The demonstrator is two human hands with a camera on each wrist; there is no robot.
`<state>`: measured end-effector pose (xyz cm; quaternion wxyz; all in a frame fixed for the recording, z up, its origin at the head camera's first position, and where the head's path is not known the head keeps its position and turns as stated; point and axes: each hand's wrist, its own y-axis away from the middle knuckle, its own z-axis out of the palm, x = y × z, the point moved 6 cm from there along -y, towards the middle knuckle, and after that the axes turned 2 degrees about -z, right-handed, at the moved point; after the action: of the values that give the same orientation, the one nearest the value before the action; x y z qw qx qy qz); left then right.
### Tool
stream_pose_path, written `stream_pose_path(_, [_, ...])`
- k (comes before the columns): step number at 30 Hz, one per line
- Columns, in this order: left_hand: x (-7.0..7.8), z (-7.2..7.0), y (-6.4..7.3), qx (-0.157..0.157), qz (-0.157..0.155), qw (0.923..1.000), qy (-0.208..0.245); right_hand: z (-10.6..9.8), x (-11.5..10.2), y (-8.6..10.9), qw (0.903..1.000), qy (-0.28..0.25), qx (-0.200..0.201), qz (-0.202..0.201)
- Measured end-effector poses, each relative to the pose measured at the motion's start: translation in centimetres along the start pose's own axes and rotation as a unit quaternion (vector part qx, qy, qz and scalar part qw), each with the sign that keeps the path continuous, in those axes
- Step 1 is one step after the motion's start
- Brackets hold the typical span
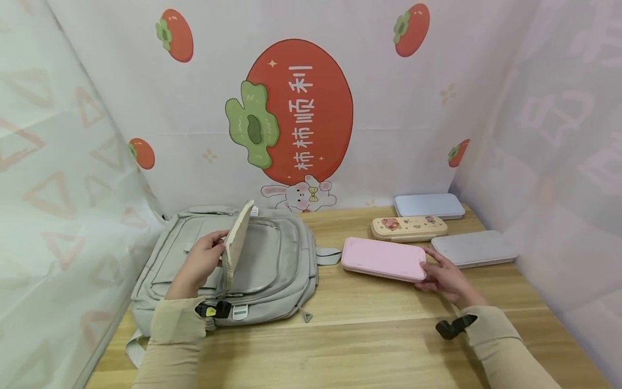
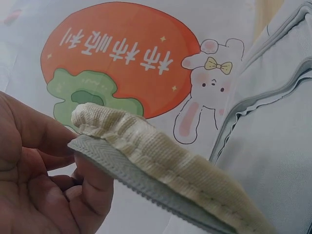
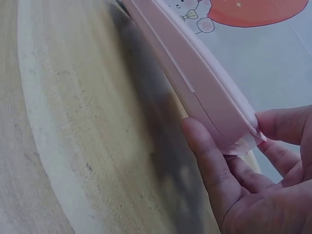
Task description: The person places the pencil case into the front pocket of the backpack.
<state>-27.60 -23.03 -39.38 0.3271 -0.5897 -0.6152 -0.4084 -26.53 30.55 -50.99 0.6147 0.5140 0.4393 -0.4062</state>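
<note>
A grey backpack [image 1: 262, 259] lies flat on the left of the table with its front pocket unzipped. My left hand [image 1: 201, 263] pinches the edge of the pocket flap [image 1: 236, 243] and holds it raised; in the left wrist view the flap's zipper edge [image 2: 146, 187] and cream binding stretch away from the fingers. On the other side, my right hand [image 1: 447, 278] grips the right end of a pink pencil case [image 1: 384, 259]. Thumb and fingers close on that end in the right wrist view, where the pink case [image 3: 204, 83] is tilted above its shadow on the table.
Behind the pink case lie a cream case with cartoon prints [image 1: 408, 229], a light blue case [image 1: 430, 206] and a grey case [image 1: 473, 248]. A strap [image 1: 329, 256] sticks out from the backpack's right side. Printed cloth [image 1: 389, 135] hangs behind the wooden table [image 1: 350, 335].
</note>
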Motion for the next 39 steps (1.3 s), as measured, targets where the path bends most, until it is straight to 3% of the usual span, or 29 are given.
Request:
stream_pose_path(14, [-1.5,-0.2,1.0,0.004,-0.009,0.9995,0.029,1.3,0.0,0.5,0.9992,-0.037,-0.010,-0.011])
stream_pose_path(23, [-1.0,-1.5,0.9,0.022,-0.002,0.9988,0.042,2.6,-1.2,-0.4,0.9989,-0.040,-0.014,-0.019])
stream_pose_path(39, [-0.3,-2.4,0.7,0.013,0.008,0.9984,0.054,4.9,-2.5,-1.3,0.9973,-0.060,-0.040,-0.016])
